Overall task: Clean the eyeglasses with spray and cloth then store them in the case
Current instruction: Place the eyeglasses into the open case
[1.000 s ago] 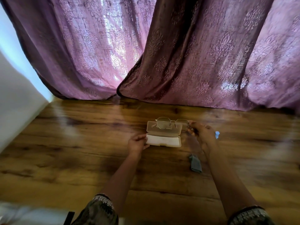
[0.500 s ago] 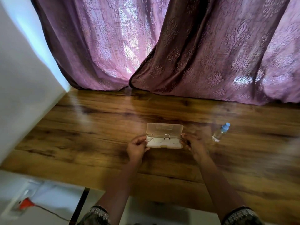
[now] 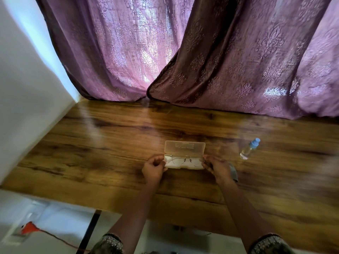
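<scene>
Eyeglasses lie in the tray of the open translucent case on the wooden surface. The left hand grips the case's left end, and the right hand pinches the frame at its right end. A spray bottle sits well right of the case, with a grey cloth nearer.

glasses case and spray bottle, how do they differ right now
The glasses case is a flat tan box; the spray bottle is a slim clear cylinder with a blue cap.
The glasses case lies open, eyeglasses in its tray; the spray bottle is capped.
The left hand and right hand are at the glasses case's ends; the spray bottle sits untouched to its right.
Both rest on the wooden table.
</scene>
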`<action>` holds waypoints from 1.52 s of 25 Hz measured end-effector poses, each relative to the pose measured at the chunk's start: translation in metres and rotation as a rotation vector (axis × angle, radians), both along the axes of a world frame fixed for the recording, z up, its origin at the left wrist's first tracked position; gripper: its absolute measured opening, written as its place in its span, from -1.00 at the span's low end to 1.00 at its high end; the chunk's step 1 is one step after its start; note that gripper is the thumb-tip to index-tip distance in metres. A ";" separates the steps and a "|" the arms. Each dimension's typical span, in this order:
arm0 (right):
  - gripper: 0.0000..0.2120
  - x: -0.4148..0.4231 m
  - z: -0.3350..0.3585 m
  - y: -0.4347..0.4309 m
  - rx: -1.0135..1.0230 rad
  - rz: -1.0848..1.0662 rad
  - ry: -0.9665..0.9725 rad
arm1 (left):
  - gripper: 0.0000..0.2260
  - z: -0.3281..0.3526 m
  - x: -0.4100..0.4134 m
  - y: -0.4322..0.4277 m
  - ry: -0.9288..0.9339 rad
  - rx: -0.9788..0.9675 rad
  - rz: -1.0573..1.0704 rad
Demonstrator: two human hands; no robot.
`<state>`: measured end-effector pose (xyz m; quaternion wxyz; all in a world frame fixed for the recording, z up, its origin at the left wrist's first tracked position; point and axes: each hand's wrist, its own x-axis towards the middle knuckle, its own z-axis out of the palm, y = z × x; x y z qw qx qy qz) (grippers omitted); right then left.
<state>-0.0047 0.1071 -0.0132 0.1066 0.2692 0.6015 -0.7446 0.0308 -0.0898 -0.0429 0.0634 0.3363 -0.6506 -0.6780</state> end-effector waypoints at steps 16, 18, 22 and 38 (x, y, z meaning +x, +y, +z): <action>-0.81 -0.007 -0.007 -0.009 0.532 0.108 0.150 | -0.79 0.010 0.011 -0.006 0.015 -0.448 -0.260; -0.94 -0.009 -0.010 -0.008 0.548 0.097 0.126 | -0.77 0.009 0.009 -0.008 0.031 -0.449 -0.253; -0.90 -0.010 -0.013 -0.008 0.578 0.116 0.101 | -0.78 0.008 0.010 -0.008 0.052 -0.457 -0.256; -0.94 -0.009 -0.017 -0.009 0.739 0.252 0.238 | -0.79 0.002 0.006 -0.008 0.023 -0.238 -0.227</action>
